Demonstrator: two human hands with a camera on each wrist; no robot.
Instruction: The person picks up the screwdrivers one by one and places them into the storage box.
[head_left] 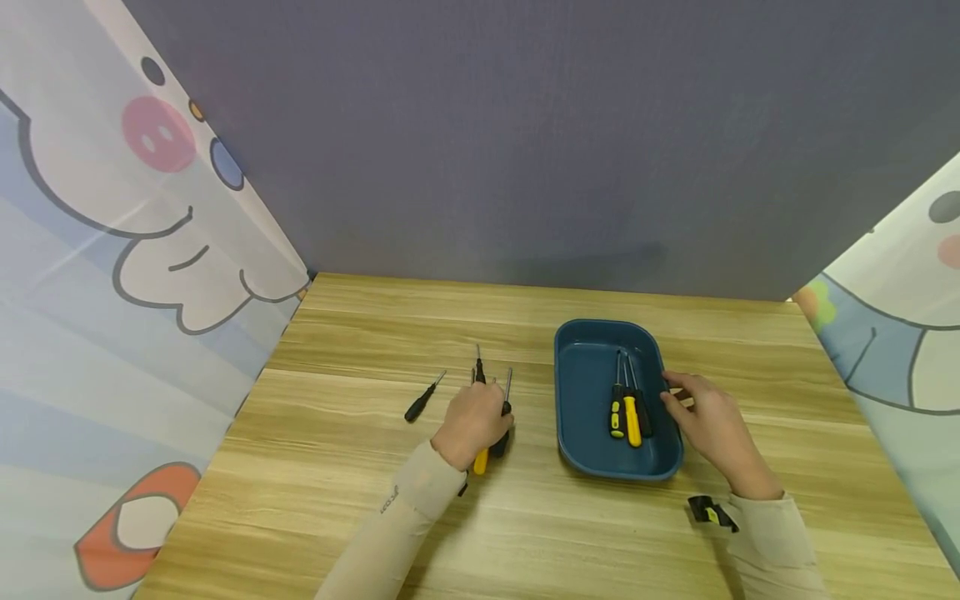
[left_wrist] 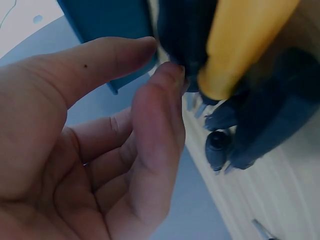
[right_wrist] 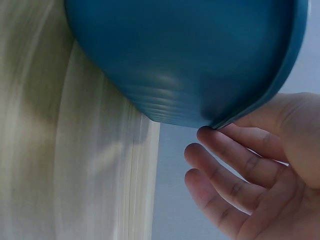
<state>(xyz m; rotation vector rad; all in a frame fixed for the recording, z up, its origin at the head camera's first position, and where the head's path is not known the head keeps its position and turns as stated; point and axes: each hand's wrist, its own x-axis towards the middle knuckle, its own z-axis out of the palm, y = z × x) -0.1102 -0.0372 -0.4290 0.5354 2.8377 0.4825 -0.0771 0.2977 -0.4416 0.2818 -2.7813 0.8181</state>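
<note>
In the head view my left hand is over a small group of screwdrivers. Its thumb and fingertips pinch the handle of a black screwdriver, seen close up in the left wrist view. Beside that handle is a yellow-handled screwdriver, partly covered by the hand from above. My right hand holds the right rim of a blue tray, fingertips against its outside and the thumb partly hidden behind the rim. Inside the tray lie a black-and-yellow screwdriver, a yellow one and a black one.
A small black screwdriver lies apart, left of the group. Another thin screwdriver points away beyond the left hand. The wood-grain table meets a grey panel at the back. Printed cloth hangs at the left.
</note>
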